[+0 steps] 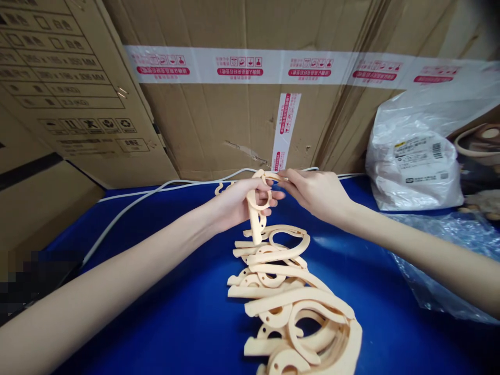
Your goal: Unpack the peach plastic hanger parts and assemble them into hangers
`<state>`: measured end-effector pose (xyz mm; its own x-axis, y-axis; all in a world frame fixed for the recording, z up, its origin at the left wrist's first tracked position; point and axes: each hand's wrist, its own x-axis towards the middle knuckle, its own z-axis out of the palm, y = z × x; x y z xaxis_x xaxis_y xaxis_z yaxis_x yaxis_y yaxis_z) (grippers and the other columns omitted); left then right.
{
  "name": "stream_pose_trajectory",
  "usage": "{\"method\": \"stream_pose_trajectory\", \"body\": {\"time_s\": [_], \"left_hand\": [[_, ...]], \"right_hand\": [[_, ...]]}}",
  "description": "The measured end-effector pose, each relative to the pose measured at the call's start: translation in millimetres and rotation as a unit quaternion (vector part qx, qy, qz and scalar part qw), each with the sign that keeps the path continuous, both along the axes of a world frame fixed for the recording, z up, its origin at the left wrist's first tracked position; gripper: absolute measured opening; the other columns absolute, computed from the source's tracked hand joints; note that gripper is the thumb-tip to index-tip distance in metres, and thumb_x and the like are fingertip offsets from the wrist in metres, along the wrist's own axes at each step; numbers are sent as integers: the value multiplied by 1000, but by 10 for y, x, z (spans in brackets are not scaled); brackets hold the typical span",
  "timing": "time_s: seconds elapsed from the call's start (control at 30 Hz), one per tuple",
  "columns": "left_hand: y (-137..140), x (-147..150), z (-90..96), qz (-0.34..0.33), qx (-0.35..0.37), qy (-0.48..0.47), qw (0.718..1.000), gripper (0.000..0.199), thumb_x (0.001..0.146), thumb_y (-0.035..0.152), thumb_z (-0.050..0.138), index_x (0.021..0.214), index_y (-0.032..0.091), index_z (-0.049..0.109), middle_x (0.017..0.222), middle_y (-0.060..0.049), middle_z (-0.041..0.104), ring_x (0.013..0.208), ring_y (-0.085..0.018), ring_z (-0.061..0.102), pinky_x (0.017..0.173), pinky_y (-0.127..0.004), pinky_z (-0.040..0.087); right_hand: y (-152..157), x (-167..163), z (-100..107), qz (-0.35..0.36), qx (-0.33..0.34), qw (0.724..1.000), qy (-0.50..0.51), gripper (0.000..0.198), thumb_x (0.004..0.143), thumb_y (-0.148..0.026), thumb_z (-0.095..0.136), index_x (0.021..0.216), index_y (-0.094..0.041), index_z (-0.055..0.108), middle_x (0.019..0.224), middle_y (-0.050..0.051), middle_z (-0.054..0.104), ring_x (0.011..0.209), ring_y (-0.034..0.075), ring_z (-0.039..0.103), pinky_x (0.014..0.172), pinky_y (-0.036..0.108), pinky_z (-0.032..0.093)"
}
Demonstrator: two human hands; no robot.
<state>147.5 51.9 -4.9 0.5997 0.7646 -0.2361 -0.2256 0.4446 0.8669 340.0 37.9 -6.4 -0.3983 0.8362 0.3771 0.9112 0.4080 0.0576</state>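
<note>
A cream plastic folding hanger [254, 221] is up off the table, with one arm pointing down and its curved middle part showing. My left hand [238, 200] is closed around its middle, the thumb on top and the fingertips coming out behind. My right hand [318, 195] pinches the hanger's other arm, which extends toward the right near the top. Below and nearer to me, several more cream folding hangers [299, 299] lie folded in an overlapping row. Small cream hook-shaped pieces [219, 189] show behind my left wrist, partly hidden by it.
Everything rests on a blue tabletop [167, 317]. Cardboard boxes [219, 120] with printed tape stand along the back and left. White cables [133, 205] run across the rear. At the right are a stuffed white plastic bag [416, 161] and crumpled clear film [429, 271].
</note>
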Motion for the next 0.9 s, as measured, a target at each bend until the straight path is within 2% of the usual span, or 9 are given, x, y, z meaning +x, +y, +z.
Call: {"method": "stream_pose_trajectory", "body": {"time_s": [0.07, 0.17, 0.27, 0.37, 0.4, 0.47, 0.57, 0.7, 0.9], "left_hand": [[11, 5, 32, -2, -6, 1, 1000, 11, 78, 9, 46, 80, 15, 55, 62, -1, 53, 52, -9, 49, 45, -19, 35], [39, 17, 73, -24, 20, 45, 999, 10, 78, 10, 43, 77, 16, 50, 60, 2, 44, 50, -9, 43, 44, -19, 30], [67, 40, 106, -8, 110, 127, 986, 8, 78, 11, 43, 76, 18, 47, 62, 2, 42, 51, -10, 42, 45, -21, 30], [92, 25, 139, 64, 233, 246, 939, 8, 77, 12, 50, 78, 19, 47, 65, 3, 44, 52, -9, 41, 47, -22, 31], [101, 7, 151, 76, 246, 264, 930, 7, 77, 14, 51, 78, 19, 47, 65, 3, 43, 52, -10, 40, 48, -22, 31], [117, -37, 177, 75, 221, 242, 942, 9, 84, 23, 45, 76, 19, 48, 66, 1, 43, 54, -11, 42, 49, -24, 34], [122, -68, 206, 76, 168, 166, 969, 32, 91, 26, 28, 73, 16, 52, 66, -2, 44, 55, -13, 43, 53, -28, 39], [68, -5, 211, 57, 176, 129, 974, 21, 90, 13, 39, 73, 16, 52, 69, -1, 49, 61, -11, 48, 63, -26, 43], [-12, 18, 229, 61, 204, 155, 965, 20, 94, 18, 47, 76, 15, 54, 67, 1, 51, 58, -9, 49, 57, -22, 37]], "right_hand": [[-24, -17, -3, -7, -19, 1000, 6, 41, 100, -39, 32, 113, -18, 63, 85, 11, 73, 70, 23, 66, 54, 28, 33], [-4, 12, 6, 38, -112, 984, 130, 39, 98, -42, 37, 108, -18, 66, 70, 5, 68, 59, 18, 61, 53, 26, 35], [105, 118, 19, 69, -222, 925, 300, 35, 93, -47, 46, 98, -19, 67, 63, 1, 63, 53, 15, 56, 49, 25, 36], [284, 333, 21, 0, -280, 861, 425, 31, 88, -44, 51, 97, -18, 67, 63, 2, 63, 51, 15, 56, 46, 25, 36], [343, 421, 13, -34, -266, 861, 433, 30, 88, -43, 52, 96, -18, 67, 62, 2, 63, 50, 16, 55, 45, 25, 35], [437, 584, -25, -103, -198, 909, 352, 29, 89, -40, 50, 94, -17, 67, 62, 3, 65, 51, 17, 57, 48, 26, 38], [493, 695, -144, -168, -122, 971, 117, 32, 93, -36, 44, 96, -15, 68, 70, 8, 71, 66, 23, 66, 59, 29, 41], [484, 577, -320, -210, -80, 972, -71, 44, 96, -44, 37, 108, -13, 66, 90, 18, 73, 87, 32, 70, 63, 32, 42], [454, 400, -347, -202, -100, 969, -100, 57, 95, -58, 31, 117, -11, 57, 92, 21, 72, 89, 36, 70, 60, 33, 41]]}}
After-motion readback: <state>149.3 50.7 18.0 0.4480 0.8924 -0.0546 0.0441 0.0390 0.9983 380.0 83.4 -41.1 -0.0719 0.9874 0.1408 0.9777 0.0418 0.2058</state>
